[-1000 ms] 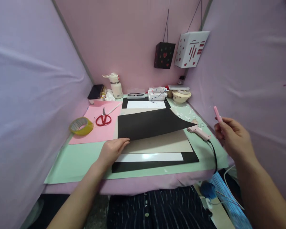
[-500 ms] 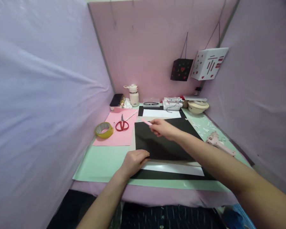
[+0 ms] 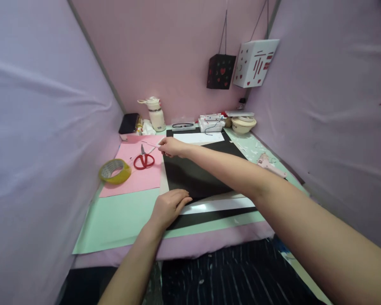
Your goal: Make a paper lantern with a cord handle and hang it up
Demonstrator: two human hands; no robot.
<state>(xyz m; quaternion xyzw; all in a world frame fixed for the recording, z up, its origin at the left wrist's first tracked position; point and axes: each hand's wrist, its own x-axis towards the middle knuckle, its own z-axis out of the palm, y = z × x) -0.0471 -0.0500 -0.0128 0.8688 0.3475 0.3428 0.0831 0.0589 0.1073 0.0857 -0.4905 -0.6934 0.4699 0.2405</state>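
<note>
Left hand [image 3: 170, 206] lies flat, fingers together, pressing down the near-left corner of the black sheet [image 3: 197, 171]. Sheet lies mid-table on a stack of grey, white and black sheets, whose edges show along its near side.

Right hand [image 3: 172, 147] is reached across to the sheet's far-left corner, fingers closed on a thin pale stick [image 3: 151, 144] that points left over the pink paper [image 3: 135, 169]. Grip detail too small to tell beyond that. Right forearm crosses diagonally over the right half of the black sheet.

Just left of the right hand: red scissors [image 3: 144, 159] on the pink paper, near but not touching. Yellow tape roll [image 3: 114, 170] further left, at the pink paper's left edge.

Open room: bare green mat [image 3: 120, 220] near-left, next to the left hand. Far edge is crowded: white bottle [image 3: 155, 113], boxes, bowl [image 3: 244, 125]. Pink glue gun [image 3: 269, 164] at right, well apart from both hands. Fabric walls close in left and right.
</note>
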